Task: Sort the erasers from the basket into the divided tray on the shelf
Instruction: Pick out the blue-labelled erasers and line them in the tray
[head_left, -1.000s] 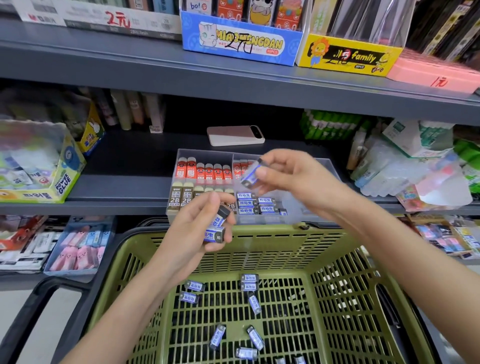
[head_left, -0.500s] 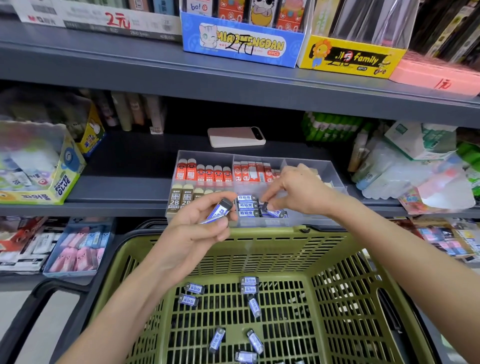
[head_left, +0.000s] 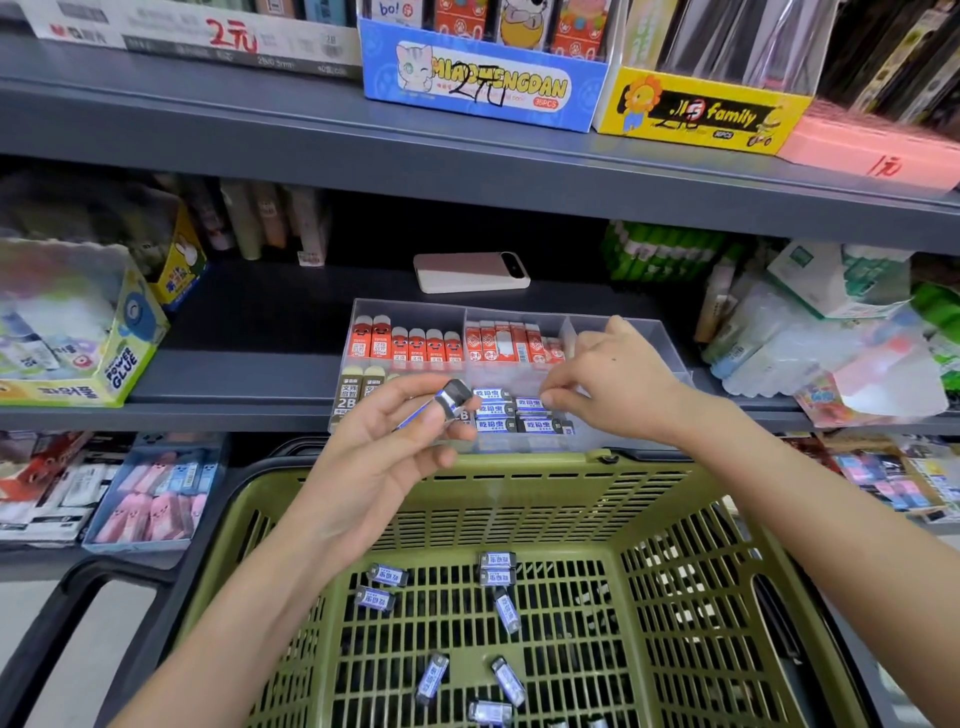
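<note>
As viewed down my own forearms, the olive basket lies nearest, below and behind both grips. Loose erasers with blue-and-white labels lie scattered flat on its slotted floor, well apart from either grip.

Just beyond the basket's far rim, my left grip is raised with the palm turned up. Its thumb and fingers pinch one held eraser, whose dark end points up and away toward the tray.

To the right of the left grip, and apart from it, my right grip reaches into the divided tray, back of the hand up and fingers curled down. Its tips meet the blue-labelled eraser rows in the front middle compartment, between my two grips. I cannot tell whether the right grip pinches one of these or only touches them.

The clear tray stands on the shelf. Partly hidden behind the left grip, the front left compartment holds 2B erasers. Beyond both grips, the rear compartments hold red-sleeved erasers upright, in two groups.

Farther back, beyond the tray, a pale phone lies flat. Farthest, on the upper shelf, a blue carton and a yellow carton stand side by side.
</note>
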